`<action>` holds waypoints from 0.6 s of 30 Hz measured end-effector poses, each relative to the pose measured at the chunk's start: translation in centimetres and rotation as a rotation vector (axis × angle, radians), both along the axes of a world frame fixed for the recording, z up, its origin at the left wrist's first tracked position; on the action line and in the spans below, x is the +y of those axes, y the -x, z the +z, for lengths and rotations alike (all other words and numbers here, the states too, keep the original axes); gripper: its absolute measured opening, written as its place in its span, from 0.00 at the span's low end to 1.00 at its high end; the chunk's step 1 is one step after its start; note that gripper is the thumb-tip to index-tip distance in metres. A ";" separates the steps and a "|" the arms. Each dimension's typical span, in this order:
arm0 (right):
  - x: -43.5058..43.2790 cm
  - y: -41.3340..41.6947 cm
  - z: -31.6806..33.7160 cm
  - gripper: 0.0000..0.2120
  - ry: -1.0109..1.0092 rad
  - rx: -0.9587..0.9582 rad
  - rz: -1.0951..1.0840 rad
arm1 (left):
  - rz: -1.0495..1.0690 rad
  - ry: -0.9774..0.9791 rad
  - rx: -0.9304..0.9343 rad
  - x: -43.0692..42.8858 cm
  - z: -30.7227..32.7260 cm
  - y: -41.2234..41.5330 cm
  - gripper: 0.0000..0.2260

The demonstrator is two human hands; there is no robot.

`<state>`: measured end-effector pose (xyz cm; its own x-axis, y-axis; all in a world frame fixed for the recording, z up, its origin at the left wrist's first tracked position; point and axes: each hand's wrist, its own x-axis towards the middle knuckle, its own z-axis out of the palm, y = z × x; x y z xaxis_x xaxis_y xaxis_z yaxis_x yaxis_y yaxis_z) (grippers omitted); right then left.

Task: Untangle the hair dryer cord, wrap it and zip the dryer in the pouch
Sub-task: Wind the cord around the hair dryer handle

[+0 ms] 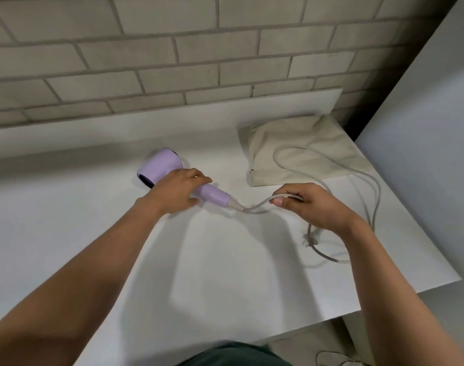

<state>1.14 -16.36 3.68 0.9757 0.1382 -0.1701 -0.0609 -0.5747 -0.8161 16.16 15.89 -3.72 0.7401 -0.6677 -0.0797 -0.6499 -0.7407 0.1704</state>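
White table [225, 260] is seen from above. Lilac hair dryer [159, 165] is laid on its side left of centre. Beige pouch [318, 138] is laid flat at the far right corner. Grey cord [377, 199] is looped across the pouch, then run along the table's right side.

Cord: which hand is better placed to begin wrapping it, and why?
Right. The right hand pinches the cord close to the dryer, and the loose loops lie on its side; the left hand grips the dryer's handle, probably steadying it.
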 end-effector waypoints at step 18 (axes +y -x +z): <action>0.8 -0.6 7.4 0.07 0.352 0.054 0.310 | -0.172 -0.155 -0.143 -5.1 5.7 2.9 0.30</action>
